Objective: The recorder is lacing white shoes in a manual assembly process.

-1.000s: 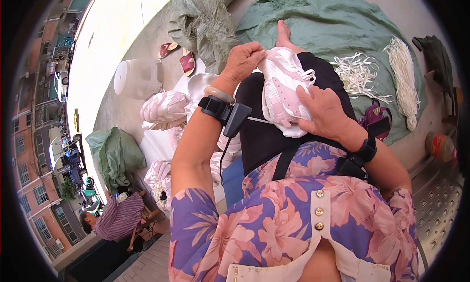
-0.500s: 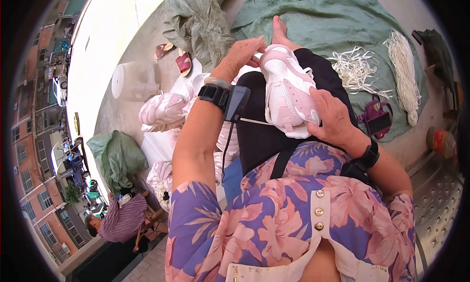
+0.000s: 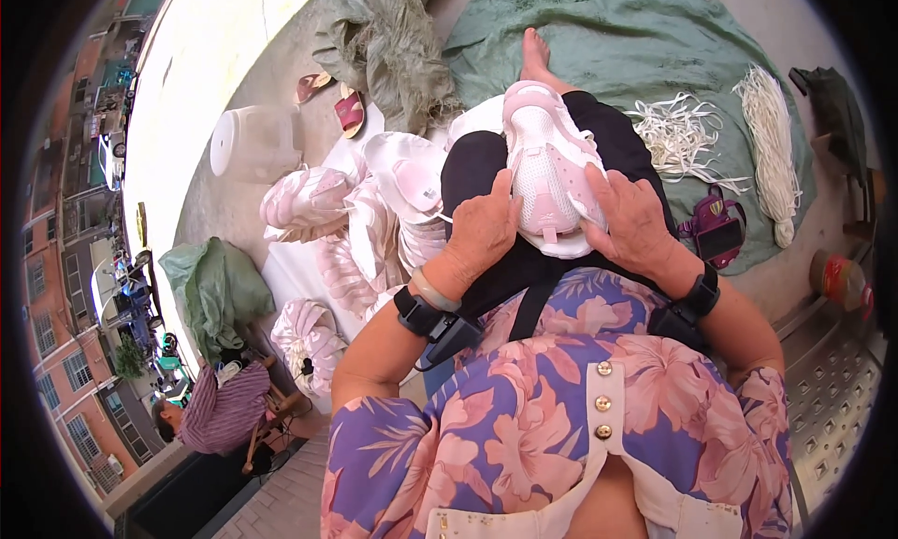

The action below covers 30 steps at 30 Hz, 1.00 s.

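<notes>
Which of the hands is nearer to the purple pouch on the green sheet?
Right. The right hand, at the near right of the pink-and-white sneaker, is left of the purple pouch; the left hand is farther left, across the sneaker.

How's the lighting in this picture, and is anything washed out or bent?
In the head view, the outdoor ground at left is blown out to near white; in the head view, the pink-and-white shoe sits in softer light and looks fairly clear; in the head view, the fisheye turns the buildings nearly sideways and blackens the corners.
</notes>
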Motion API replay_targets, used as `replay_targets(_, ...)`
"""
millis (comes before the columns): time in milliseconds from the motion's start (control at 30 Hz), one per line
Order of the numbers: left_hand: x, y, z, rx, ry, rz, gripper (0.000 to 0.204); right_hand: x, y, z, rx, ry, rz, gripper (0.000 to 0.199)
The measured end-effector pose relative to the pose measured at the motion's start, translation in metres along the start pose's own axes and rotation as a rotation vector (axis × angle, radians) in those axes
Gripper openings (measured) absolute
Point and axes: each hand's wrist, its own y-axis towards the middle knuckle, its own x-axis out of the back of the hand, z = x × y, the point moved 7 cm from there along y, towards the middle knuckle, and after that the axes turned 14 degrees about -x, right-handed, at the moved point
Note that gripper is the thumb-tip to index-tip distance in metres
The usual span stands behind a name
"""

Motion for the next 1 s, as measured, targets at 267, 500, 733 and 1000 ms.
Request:
replay_targets(267,0.001,0.032,0.005,0.009,0.049,-0.047,0.028,-0.005,0.015,-0.014,-0.035,-0.004,-0.061,0.055)
replay_targets(500,-0.022,0.034,0.011,0.016,-0.123,0.088,0.039,-0.036,0.012,-0.024,-0.045,0.023,0.195,0.054)
replay_targets(733,-0.043,0.023,0.021,0.048,-0.32,0.123,0.046,-0.06,0.006,-0.025,0.003,0.005,0.351,0.06)
replay_targets(1000,-0.031,0.019,0.012,0.176,-0.602,0.136,0.069,-0.047,-0.002,-0.016,0.177,-0.122,0.113,0.062)
